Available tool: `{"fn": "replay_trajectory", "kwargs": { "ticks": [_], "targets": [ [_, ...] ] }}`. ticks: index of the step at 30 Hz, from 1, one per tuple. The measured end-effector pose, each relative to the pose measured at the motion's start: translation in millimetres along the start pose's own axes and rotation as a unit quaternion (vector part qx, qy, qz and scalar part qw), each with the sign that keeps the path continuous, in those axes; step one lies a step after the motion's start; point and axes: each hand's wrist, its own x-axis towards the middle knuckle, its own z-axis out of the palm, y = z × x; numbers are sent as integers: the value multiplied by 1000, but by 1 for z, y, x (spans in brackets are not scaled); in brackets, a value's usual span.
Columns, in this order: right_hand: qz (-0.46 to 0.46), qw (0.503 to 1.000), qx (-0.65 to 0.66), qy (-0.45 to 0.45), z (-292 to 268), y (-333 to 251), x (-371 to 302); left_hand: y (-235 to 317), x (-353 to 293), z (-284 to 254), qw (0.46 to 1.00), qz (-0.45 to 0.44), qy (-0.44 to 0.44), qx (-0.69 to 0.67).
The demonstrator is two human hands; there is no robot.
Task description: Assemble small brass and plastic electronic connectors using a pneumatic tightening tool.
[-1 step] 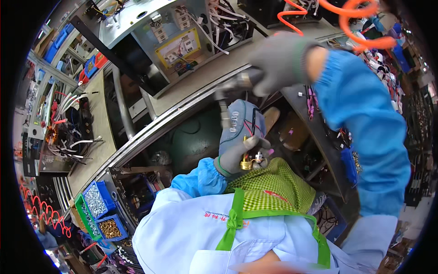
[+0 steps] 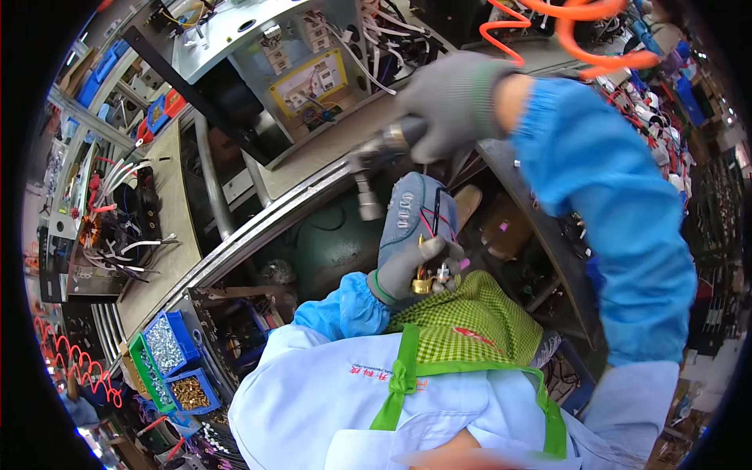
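Note:
My right hand, in a grey glove, is wrapped around the dark handle of a power wrench with a right-angle head. Its metal socket points down over the gap in front of the bench, left of my shoe. Lower down, near the green checked apron on my lap, my gloved left hand is closed around a brass fitting with thin rods or wires rising from it. A small silvery part shows beside the fitting at my fingers. Black and red wires run up from this hand.
An open metal housing with wiring stands on the bench. Orange coiled hose hangs at the upper right. Blue bins of small fasteners sit lower left. Another wired assembly lies on the left.
My right hand and the wrench have moved left and slightly down, and the socket has swung lower. The orange hose has shifted. My left hand stays nearly still.

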Motion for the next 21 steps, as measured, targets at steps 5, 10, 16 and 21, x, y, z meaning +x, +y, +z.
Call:
{"fn": "replay_trajectory", "kwargs": {
  "ticks": [5,10,16,21],
  "targets": [
    [-131,989,21,66,32,-35,130,-13,-18,-9,998,-55,13,-17],
    [-138,986,96,19,84,-34,201,-11,-37,-22,998,-54,8,-32],
    [-82,978,187,37,149,9,237,9,-28,-32,997,-57,-20,-43],
    [-22,987,150,53,143,6,248,15,-15,-39,998,-51,-28,-25]
  ]
}}
